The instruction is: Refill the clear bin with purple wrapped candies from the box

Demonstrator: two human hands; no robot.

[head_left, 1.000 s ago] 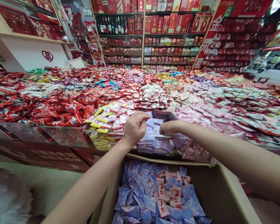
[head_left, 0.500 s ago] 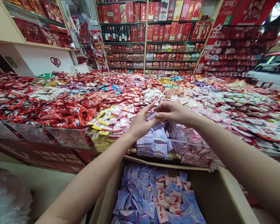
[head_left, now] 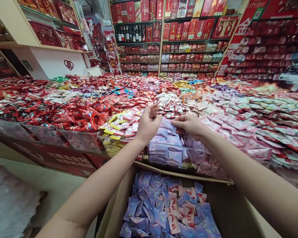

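Observation:
My right hand pinches the edge of a small purple candy packet at the top of a stack. Across from it, my left hand is open, its thumb apart from its curved fingers, with nothing seen between them. Below both hands, similar purple packets are stacked in rows inside a clear plastic bin. Nearer to me stands an open cardboard box, holding loose purple packets mixed with several pink-and-red ones.
Yellow-and-white packets fill the bin on the left, pink packets the one on the right. Red packets heap further left. Shelves of boxes and bottles line the back. A white plastic bag lies at lower left.
My hands have come apart and the purple packet has gone down onto the stack. My left hand has let go of it. The view has turned slightly left.

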